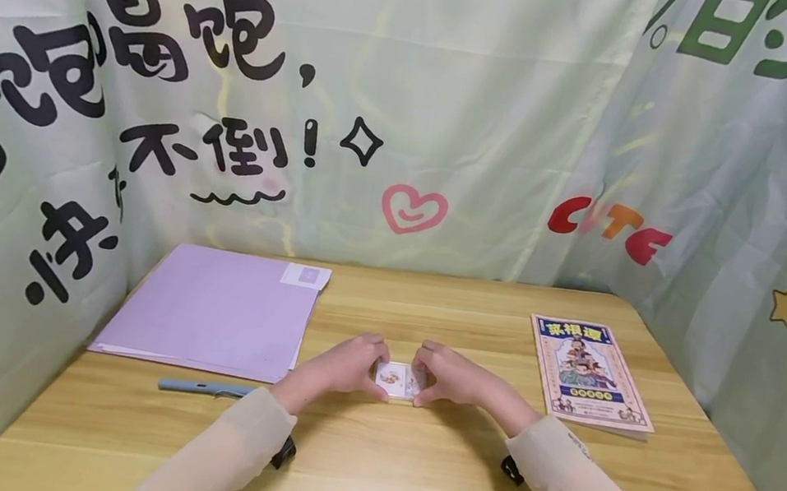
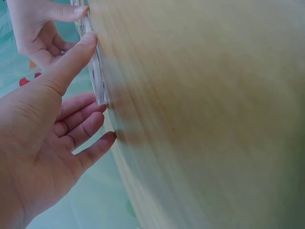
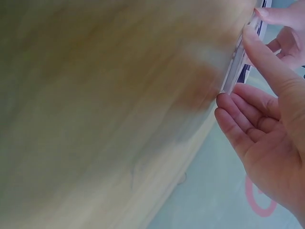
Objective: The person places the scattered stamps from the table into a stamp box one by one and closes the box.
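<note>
A small flat clear-edged case (image 1: 392, 379) with printed pictures lies at the middle of the wooden table, between the two hands. My left hand (image 1: 346, 365) grips its left end, thumb on the near side and fingers curled around the far side. At the other end my right hand (image 1: 457, 377) holds it the same way, covering part of the right picture. Seen edge-on in the left wrist view, the case (image 2: 99, 78) looks thin and transparent, with the left thumb (image 2: 86, 45) on its near edge. Both hands' lower fingers reach down to the tabletop.
Left of the hands lies a large purple folder (image 1: 213, 309) with a white label. In front of it is a blue pen (image 1: 199, 388), partly behind the left forearm. A pink illustrated booklet (image 1: 593, 375) lies at the right. Printed cloth (image 1: 411, 115) hangs around the table (image 1: 393, 478).
</note>
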`<control>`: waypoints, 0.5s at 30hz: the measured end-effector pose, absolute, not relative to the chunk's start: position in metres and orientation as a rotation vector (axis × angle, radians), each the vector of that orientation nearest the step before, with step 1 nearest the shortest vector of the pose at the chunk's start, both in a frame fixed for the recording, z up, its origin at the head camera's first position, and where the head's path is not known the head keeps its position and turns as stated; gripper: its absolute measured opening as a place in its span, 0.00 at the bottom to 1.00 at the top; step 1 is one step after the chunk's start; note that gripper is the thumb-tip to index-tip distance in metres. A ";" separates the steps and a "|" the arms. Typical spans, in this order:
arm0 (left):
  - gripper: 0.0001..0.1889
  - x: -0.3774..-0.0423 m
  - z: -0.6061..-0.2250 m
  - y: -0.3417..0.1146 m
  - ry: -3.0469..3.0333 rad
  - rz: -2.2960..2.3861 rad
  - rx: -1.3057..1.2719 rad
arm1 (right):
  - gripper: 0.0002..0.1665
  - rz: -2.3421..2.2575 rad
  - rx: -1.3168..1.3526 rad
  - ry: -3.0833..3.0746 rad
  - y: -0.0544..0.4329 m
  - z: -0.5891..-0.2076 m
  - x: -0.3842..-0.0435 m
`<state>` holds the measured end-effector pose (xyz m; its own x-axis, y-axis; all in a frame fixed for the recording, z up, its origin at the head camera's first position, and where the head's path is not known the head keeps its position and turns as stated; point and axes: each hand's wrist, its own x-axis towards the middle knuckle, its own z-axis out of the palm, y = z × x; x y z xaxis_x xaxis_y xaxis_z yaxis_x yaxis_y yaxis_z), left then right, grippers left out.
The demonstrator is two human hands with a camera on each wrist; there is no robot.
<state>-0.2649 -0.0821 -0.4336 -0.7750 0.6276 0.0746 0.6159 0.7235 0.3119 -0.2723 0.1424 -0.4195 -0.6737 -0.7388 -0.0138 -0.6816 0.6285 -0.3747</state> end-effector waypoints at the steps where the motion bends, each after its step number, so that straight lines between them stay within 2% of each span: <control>1: 0.29 -0.264 -0.434 -0.082 2.880 0.509 1.040 | 0.25 -0.508 -1.179 2.681 0.142 -0.420 -0.272; 15: 0.29 -0.264 -0.437 -0.084 2.876 0.580 1.031 | 0.26 -0.532 -1.189 2.670 0.141 -0.418 -0.272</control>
